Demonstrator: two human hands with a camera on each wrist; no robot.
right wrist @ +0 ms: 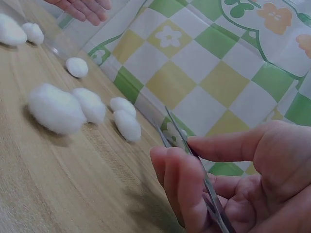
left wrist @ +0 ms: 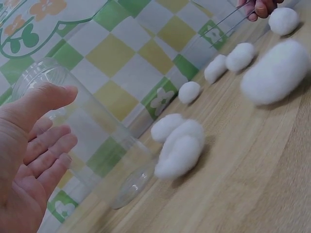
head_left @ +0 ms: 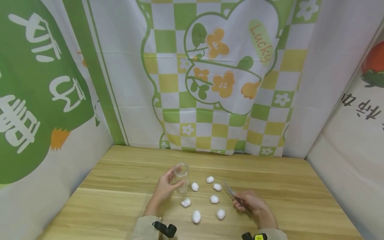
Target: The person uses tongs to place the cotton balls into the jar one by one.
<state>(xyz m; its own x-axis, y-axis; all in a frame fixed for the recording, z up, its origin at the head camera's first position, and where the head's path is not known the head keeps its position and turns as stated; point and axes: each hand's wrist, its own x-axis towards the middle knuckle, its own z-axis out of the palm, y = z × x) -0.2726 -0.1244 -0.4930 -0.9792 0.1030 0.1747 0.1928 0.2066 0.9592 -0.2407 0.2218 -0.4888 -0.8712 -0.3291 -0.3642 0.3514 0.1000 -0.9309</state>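
Note:
A clear, open-topped jar (head_left: pixel 182 186) stands upright on the wooden table, nothing visible inside it. My left hand (head_left: pixel 166 184) holds it around the upper part, thumb across the near side and fingers around the far side; the left wrist view shows the thumb over the jar (left wrist: pixel 104 141). In my right hand (head_left: pixel 251 204) is a pair of metal tweezers (right wrist: pixel 208 187), pinched between thumb and fingers. Their slightly parted tips point away and hold nothing. Several white cotton balls (head_left: pixel 196 217) lie loose between the hands, the closest to the tweezers being one cotton ball (head_left: pixel 217 187).
The light wood table (head_left: pixel 120 176) reaches back to a checked green and yellow curtain (head_left: pixel 216 130). Printed cloth hangs on the left (head_left: pixel 51 110) and right (head_left: pixel 351 143) sides. Dark camera mounts (head_left: pixel 165 229) sit on both wrists, over light sleeves.

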